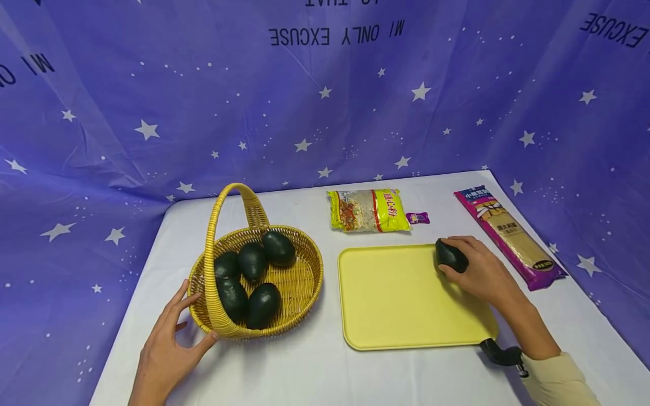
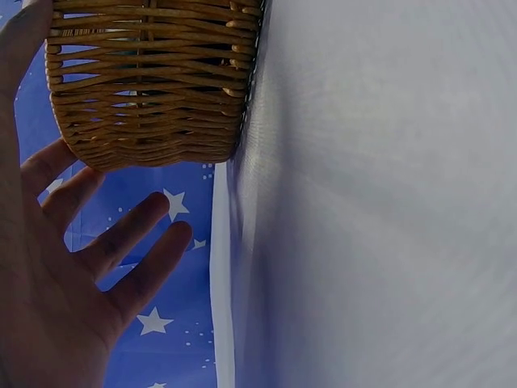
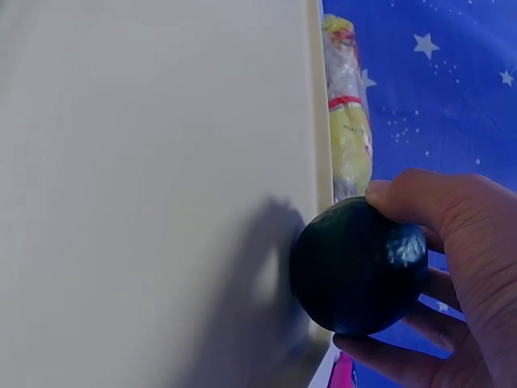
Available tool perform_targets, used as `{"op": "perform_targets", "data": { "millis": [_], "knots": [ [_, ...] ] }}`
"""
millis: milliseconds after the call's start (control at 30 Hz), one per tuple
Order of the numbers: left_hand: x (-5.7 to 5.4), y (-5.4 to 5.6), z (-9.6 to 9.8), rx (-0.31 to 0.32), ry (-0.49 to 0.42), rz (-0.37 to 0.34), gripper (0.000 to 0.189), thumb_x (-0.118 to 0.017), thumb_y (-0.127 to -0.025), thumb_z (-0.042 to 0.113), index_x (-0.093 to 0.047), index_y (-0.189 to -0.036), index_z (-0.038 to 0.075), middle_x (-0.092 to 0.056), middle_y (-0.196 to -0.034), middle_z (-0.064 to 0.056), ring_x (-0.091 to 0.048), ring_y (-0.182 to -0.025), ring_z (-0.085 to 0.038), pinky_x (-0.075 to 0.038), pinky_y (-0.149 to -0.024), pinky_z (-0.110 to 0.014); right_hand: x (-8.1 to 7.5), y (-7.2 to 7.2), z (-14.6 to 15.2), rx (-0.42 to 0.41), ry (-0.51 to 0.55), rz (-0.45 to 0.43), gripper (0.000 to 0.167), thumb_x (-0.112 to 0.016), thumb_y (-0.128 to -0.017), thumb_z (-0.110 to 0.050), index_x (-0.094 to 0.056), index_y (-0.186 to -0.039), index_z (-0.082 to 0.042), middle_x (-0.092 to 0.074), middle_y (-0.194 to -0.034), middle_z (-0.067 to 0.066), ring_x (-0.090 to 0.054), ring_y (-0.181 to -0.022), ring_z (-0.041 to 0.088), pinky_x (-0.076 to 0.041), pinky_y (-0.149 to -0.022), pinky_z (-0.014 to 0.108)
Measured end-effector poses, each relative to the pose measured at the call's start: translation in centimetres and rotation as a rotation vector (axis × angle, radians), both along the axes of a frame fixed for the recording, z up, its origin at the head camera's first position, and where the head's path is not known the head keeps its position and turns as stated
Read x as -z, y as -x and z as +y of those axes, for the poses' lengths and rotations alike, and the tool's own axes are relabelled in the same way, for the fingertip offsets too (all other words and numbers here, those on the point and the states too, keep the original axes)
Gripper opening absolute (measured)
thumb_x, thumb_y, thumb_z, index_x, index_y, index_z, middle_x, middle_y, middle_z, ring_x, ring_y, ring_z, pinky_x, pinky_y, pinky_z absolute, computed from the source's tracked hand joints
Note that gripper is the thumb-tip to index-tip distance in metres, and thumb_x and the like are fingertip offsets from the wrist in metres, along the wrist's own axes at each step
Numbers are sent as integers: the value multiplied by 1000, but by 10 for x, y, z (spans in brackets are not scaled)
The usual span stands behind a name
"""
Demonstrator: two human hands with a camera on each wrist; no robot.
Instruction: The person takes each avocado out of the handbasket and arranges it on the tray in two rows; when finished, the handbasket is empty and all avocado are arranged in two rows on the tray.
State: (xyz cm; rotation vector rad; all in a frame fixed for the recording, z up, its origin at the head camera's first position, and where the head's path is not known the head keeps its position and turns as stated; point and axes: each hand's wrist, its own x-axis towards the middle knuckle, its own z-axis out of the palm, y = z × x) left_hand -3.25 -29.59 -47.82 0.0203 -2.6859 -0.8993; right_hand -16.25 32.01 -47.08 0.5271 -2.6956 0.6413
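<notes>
My right hand (image 1: 479, 270) grips a dark green avocado (image 1: 451, 256) at the far right corner of a yellow tray (image 1: 401, 299). In the right wrist view the thumb lies on top of the avocado (image 3: 359, 267) and the fingers curl beneath, with its shadow falling on the tray. Several more avocados (image 1: 264, 304) lie in the left and middle part of a yellow wicker basket (image 1: 304, 307) with a tall handle. At the basket's left side, my left hand (image 1: 170, 344) has its fingers spread; the left wrist view shows fingertips (image 2: 60, 162) at the woven wall.
Behind the tray lies a yellow bag of pasta (image 1: 368, 211), with a small purple packet (image 1: 418, 218) beside it. A long purple pack of noodles (image 1: 510, 237) lies slanted to the tray's right. A starry blue cloth (image 1: 325, 124) hangs behind the white table (image 1: 284, 378).
</notes>
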Motion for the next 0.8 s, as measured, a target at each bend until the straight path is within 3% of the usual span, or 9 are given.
{"op": "perform_targets", "data": {
  "millis": [500, 800],
  "knots": [
    [1, 1, 0, 1, -4, 0, 85, -101, -76, 33, -60, -149, 22, -34, -175, 5, -27, -145, 19, -37, -92, 6, 2, 0, 12, 25, -39, -19, 67, -91, -85, -17, -64, -143, 0, -61, -141, 27, -56, -127, 52, -52, -98, 74],
    [2, 0, 0, 12, -13, 8, 85, -101, -76, 30, -60, -149, 19, -34, -175, 3, -27, -144, 20, -37, -92, 6, 2, 0, 11, 20, -45, -33, 66, -91, -87, -17, -63, -143, 0, -61, -141, 28, -57, -126, 52, -54, -94, 73]
  ]
}}
